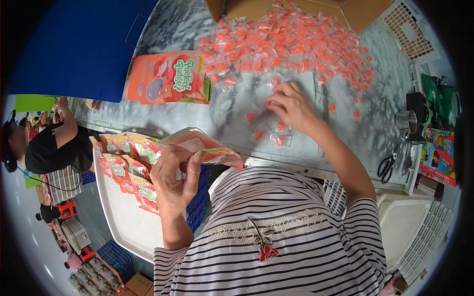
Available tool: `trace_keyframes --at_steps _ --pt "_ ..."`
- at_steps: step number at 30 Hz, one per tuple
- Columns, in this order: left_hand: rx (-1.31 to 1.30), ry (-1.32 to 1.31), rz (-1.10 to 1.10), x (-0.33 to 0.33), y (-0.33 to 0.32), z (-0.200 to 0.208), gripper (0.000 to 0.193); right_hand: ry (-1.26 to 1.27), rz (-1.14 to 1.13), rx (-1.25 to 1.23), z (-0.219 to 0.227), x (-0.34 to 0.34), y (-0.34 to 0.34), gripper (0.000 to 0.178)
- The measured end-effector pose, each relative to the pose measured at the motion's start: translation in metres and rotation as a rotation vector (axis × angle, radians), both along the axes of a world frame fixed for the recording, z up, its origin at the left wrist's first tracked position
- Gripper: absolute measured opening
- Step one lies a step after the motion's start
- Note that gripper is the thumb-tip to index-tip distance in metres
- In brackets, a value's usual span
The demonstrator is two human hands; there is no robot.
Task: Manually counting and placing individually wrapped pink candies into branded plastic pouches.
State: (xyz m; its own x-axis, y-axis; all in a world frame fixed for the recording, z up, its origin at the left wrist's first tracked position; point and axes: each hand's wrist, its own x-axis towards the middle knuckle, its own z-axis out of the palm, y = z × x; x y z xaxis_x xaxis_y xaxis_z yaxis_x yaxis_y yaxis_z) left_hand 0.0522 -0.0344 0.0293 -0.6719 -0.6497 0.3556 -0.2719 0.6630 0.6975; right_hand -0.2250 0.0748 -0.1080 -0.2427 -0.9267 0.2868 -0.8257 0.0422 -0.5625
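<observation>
My left hand [177, 178] pinches the edge of a red and green candy pouch [217, 154] between thumb and fingers. The pouch lies tilted, its mouth toward the table. Over the table my right hand [295, 109] has its fingers curled, and a red wrapped candy [268, 104] shows at the fingertips. A few loose wrapped candies [280, 141] lie just below that hand. Beyond it spreads a big heap of the same red candies [276, 47] in clear wrappers. Flat pouches [165, 78] are stacked on the table left of the heap.
Several filled pouches [129, 165] stand in a white tray [123, 217] at my left. A blue panel [74, 44] fills the upper left. Scissors [387, 166] and a metal cup [406, 121] are at the right. A cardboard box [365, 12] sits behind the heap. A co-worker [54, 148] is at far left.
</observation>
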Motion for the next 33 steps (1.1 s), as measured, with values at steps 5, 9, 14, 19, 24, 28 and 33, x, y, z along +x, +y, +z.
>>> trace_keyframes --at_steps 5,9,14,19,24,28,33 --pt "0.015 0.003 0.006 0.001 -0.001 -0.003 0.010 -0.070 -0.084 0.076 -0.002 -0.017 0.007 0.019" --pt "0.031 0.009 0.007 0.000 -0.001 -0.005 0.011 -0.087 -0.156 0.170 -0.006 -0.032 0.022 0.016" --pt "0.031 0.009 0.003 -0.001 -0.004 -0.006 0.011 0.411 -0.253 -0.034 0.010 -0.035 0.036 0.019" --pt "0.029 0.024 0.012 -0.002 -0.004 -0.007 0.010 0.021 -0.067 0.050 0.009 -0.001 0.028 0.052" --pt "0.009 -0.004 0.001 -0.001 -0.002 -0.006 0.010 0.102 0.054 0.188 0.005 0.038 0.020 0.086" --pt "-0.004 0.003 0.005 -0.002 0.001 -0.006 0.010 0.126 0.115 0.145 -0.004 0.056 0.002 0.080" --pt "0.003 -0.011 -0.014 -0.003 0.005 -0.004 0.008 0.151 0.138 -0.018 -0.015 0.067 -0.001 0.047"
